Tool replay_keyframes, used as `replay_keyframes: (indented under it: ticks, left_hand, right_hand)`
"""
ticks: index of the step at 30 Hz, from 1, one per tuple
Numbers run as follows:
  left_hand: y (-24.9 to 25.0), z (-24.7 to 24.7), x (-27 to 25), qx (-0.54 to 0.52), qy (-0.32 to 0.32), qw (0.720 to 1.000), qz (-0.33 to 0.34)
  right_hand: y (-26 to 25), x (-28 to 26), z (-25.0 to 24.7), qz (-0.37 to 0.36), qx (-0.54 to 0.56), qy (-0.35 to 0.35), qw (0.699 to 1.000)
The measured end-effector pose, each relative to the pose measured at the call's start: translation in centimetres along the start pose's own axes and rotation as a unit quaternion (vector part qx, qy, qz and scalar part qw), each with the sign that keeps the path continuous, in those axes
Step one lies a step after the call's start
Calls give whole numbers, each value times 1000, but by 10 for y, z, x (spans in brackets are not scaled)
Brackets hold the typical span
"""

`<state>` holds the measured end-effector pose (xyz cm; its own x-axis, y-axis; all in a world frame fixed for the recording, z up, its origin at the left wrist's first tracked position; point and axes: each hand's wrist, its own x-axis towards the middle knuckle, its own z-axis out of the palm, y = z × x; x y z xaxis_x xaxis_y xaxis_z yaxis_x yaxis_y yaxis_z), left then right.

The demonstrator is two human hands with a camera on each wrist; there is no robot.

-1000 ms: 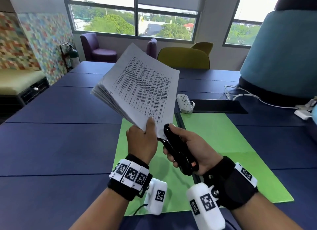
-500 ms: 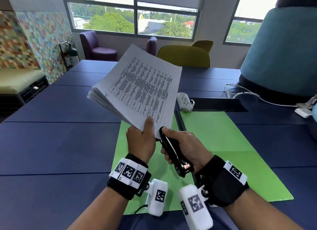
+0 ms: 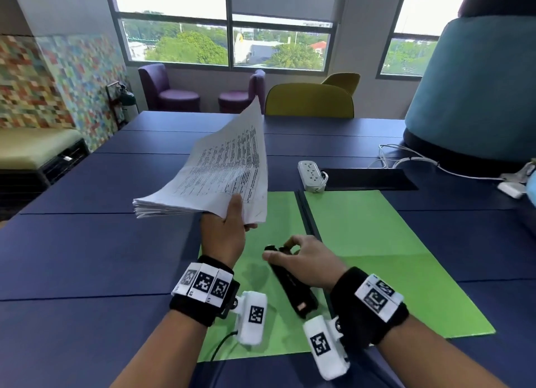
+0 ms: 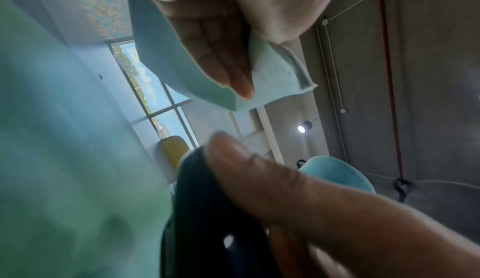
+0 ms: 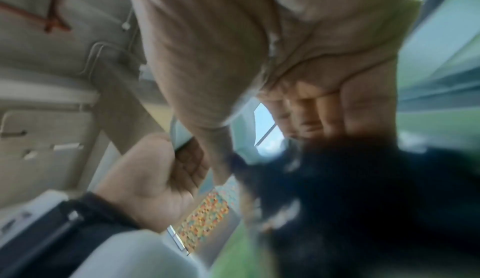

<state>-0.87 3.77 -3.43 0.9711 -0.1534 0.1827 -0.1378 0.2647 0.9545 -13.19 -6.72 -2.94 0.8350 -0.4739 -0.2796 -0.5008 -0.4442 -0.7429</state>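
Note:
My left hand holds a thick stack of printed paper by its near corner, thumb on top and fingers underneath, lifted and tilted above the blue table. In the left wrist view its fingers press the underside of the paper. My right hand grips the front end of a black stapler between thumb and curled fingers. The stapler lies low on the open green folder. The right wrist view is blurred and shows the stapler only as a dark shape.
A white power strip and a black floor-box panel sit just beyond the folder. White cables run at the right by a teal chair. A yellow chair stands at the far edge.
My right hand has brought the stapler away from the paper's corner and down onto the green folder. The paper stack has tilted flatter and swung left in my left hand.

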Motion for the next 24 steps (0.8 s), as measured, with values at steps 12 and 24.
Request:
replay_keyframes:
  ticks: [12, 24]
  left_hand:
    - [30, -22, -3, 393, -132, 839, 353]
    - [74, -48, 21, 468, -188, 695, 512]
  right_hand:
    - [-29, -19, -34, -292, -174, 446, 828]
    - [-49, -39, -132, -228, -338, 434, 803]
